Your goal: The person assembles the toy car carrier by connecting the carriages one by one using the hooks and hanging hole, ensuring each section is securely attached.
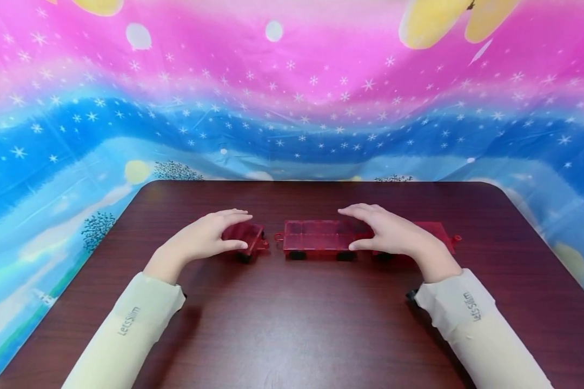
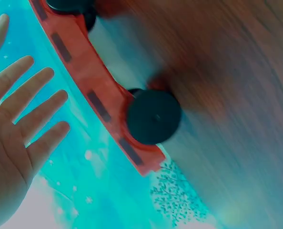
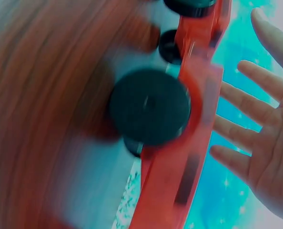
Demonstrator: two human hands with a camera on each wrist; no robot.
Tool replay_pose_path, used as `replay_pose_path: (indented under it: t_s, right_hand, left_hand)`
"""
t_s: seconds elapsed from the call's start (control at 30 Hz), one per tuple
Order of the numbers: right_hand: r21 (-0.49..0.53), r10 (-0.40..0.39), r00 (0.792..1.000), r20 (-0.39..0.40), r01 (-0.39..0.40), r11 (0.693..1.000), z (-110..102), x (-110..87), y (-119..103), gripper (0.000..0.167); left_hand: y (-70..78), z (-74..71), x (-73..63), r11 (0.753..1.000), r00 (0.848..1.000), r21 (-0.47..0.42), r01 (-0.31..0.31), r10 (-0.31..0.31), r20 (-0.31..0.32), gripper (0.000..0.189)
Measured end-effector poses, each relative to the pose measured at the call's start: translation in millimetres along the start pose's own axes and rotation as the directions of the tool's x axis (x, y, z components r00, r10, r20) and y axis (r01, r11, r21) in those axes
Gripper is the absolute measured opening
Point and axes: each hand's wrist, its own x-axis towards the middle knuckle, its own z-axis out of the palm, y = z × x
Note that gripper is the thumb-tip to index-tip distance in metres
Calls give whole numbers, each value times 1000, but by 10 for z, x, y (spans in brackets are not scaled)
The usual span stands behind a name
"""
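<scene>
Three see-through red toy wagons with black wheels stand in a row across the table. The left wagon (image 1: 254,235) is partly hidden behind my left hand (image 1: 201,236), whose thumb and fingers are spread apart beside it. In the middle is a longer wagon (image 1: 313,236) with a small ring at its left end. My right hand (image 1: 394,232) overlaps the right wagon (image 1: 435,232), its fingertips over the middle wagon's right end. Both wrist views show straight fingers and bare palms, with a red wagon side (image 2: 77,62) past the left fingers and another wagon side (image 3: 167,186) past the right ones.
The dark brown wooden table (image 1: 282,319) has rounded far corners. Behind and around it hangs a pink and blue cloth (image 1: 292,97) with printed snowflakes. A ring coupling (image 1: 457,238) juts from the right wagon's far end.
</scene>
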Motion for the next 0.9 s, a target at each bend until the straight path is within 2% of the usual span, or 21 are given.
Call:
replay_pose_path:
  t_s: [0.27,0.57,0.9]
  right_hand:
    - [20,-85,996,21,84,996,96,235,-238,76]
    - [37,-126,989,72,123,992,211,435,-366,75]
    - [30,-116,984,137,112,993,274,486,-403,75]
  left_hand:
    - [-92,29,-46,1000,999,3,22,-22,25,77]
    - [-137,83,-19,1000,999,2,21,-21,37,82]
    - [-186,139,33,1000,998,4,24,-24,53,87]
